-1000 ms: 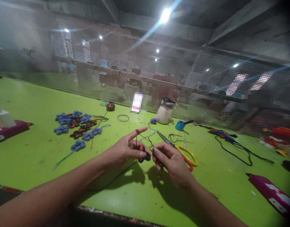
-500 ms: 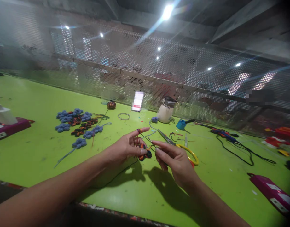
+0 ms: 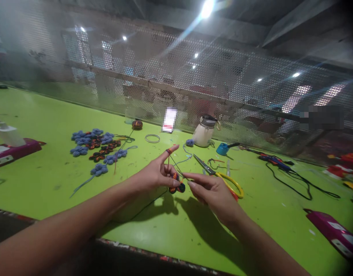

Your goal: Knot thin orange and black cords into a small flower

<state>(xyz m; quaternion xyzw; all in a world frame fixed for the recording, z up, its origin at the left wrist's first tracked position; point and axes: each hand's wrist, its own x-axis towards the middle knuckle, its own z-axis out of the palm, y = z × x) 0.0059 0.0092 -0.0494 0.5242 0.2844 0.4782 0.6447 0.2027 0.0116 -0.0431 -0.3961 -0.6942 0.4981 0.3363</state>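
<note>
Between thumb and fingers, my left hand (image 3: 157, 173) pinches a small crochet flower (image 3: 180, 187) in black and orange yarn. Its index finger points up, with the yarn (image 3: 169, 163) wound round it and running down to the work. My right hand (image 3: 215, 191) is closed on a thin crochet hook (image 3: 184, 177), mostly hidden by the fingers, its tip at the flower. Yellow-handled scissors (image 3: 204, 165) lie just beyond my right hand. Left of my hands, blue crochet flowers (image 3: 98, 169) and black-and-orange ones (image 3: 99, 156) lie on the green table (image 3: 50, 184).
At the back are a yarn ball (image 3: 137, 125), a ring (image 3: 152, 138), a phone (image 3: 169, 119) and a lidded jar (image 3: 204, 132). A blue pot (image 3: 222, 148) and dark cords (image 3: 276, 164) lie right. Purple power strips (image 3: 29, 147) flank the work, before a perforated screen (image 3: 170, 73).
My left index finger has lifted higher, drawing the yarn up. The hook has dipped closer to the flower, and my right hand has shifted slightly. The view has tilted a little.
</note>
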